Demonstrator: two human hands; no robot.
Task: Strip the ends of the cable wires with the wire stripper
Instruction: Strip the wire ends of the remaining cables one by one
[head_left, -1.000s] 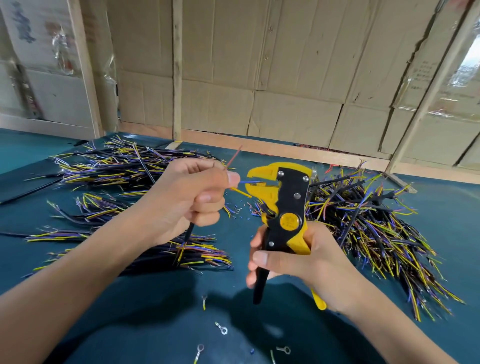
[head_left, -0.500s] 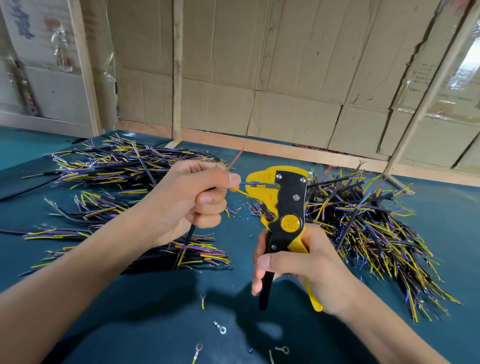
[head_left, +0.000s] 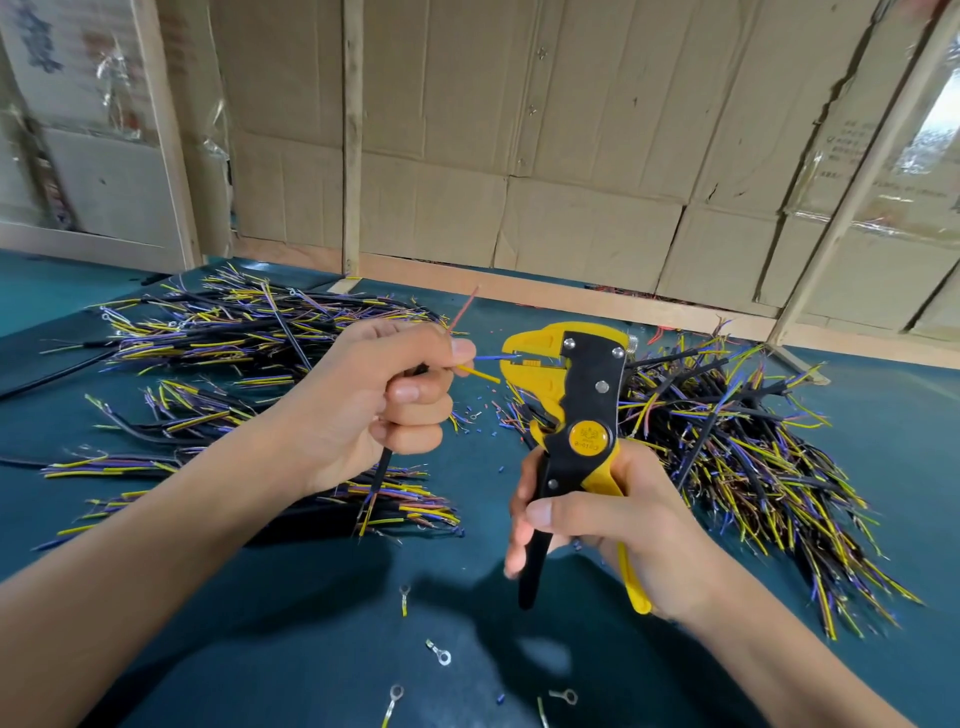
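Observation:
My left hand (head_left: 374, 400) grips a black cable (head_left: 383, 467) whose coloured wires fan out past my thumb. Its blue wire (head_left: 493, 357) reaches into the jaws of the yellow and black wire stripper (head_left: 576, 410). A yellow wire (head_left: 478, 374) points just below the jaws and a red wire (head_left: 464, 307) sticks up. My right hand (head_left: 613, 525) holds the stripper upright by its handles, which stand spread apart.
A pile of cut cables (head_left: 737, 457) lies right of the stripper, and more cables (head_left: 249, 332) lie in heaps at the left. Small ring terminals (head_left: 439, 652) and insulation scraps (head_left: 478, 410) are scattered on the teal table (head_left: 311, 623). A cardboard wall (head_left: 519, 156) stands behind.
The stripper has shifted slightly left and down, closer to my left hand. The blue wire now sits inside the jaws.

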